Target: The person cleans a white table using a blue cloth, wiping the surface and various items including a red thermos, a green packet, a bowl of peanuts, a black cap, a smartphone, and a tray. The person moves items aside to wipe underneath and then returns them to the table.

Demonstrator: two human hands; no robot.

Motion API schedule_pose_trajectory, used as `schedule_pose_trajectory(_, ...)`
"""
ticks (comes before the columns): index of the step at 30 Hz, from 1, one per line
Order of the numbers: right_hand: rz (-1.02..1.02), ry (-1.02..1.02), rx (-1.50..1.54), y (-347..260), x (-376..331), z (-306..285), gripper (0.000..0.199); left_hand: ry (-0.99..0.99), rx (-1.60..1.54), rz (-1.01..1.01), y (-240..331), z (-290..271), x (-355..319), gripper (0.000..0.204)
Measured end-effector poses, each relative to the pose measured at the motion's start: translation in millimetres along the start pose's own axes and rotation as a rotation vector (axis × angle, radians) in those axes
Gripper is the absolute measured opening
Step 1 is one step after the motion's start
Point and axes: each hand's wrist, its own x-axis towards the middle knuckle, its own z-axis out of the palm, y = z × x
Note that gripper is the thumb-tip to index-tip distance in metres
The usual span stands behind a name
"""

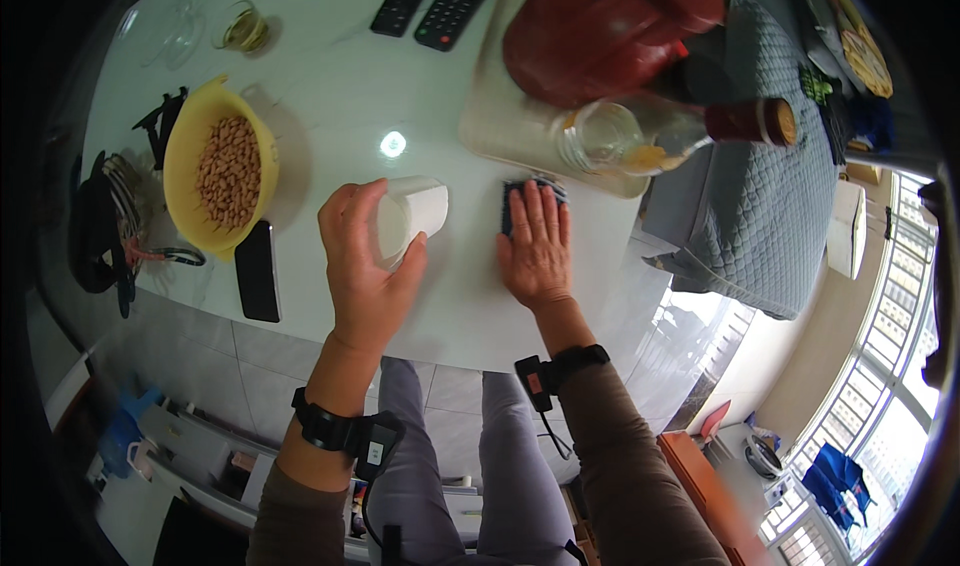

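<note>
My left hand (365, 256) is closed around a white roll, seemingly tissue paper (425, 206), which it holds at the white tabletop (330, 96). Thumb and fingers wrap its left side and near edge. To the right, my right hand (540, 246) lies flat with its fingers stretched out. Beneath its palm and fingers is a dark cloth (512, 194), mostly covered, with only its edges showing. Both wrists wear black straps with small devices.
A yellow bowl of peanuts (228, 171) stands at left, beside a phone (258, 274). Glass jar (600, 138), bottle (690, 126) and red container (600, 36) sit on a tray (490, 116) at right. Remotes (445, 11) and a small glass cup (246, 32) lie farther back.
</note>
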Motion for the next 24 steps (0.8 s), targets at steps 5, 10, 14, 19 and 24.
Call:
schedule_pose_trajectory(5, 0.120, 0.067, -0.074, 51, -25, -12, 0.061, -0.082, 0.002, 0.056, 22, 32, 1, 0.058)
schedule_pose_trajectory(10, 0.280, 0.187, -0.070, 67, -47, -8, 0.061, -0.157, 0.000, 0.076, 38, 56, 2, 0.058)
schedule_pose_trajectory(14, 0.392, 0.262, -0.027, 63, -74, -2, 0.060, -0.200, 0.042, 0.106, 45, 67, 3, 0.066)
schedule_pose_trajectory(19, 0.424, 0.230, -0.046, 40, -124, 4, 0.059, -0.339, 0.028, 0.011, 50, 69, 1, 0.078)
schedule_pose_trajectory(24, 0.474, 0.106, -0.106, -1, -166, 18, 0.063, -0.364, 0.048, 0.088, 48, 60, -10, 0.093)
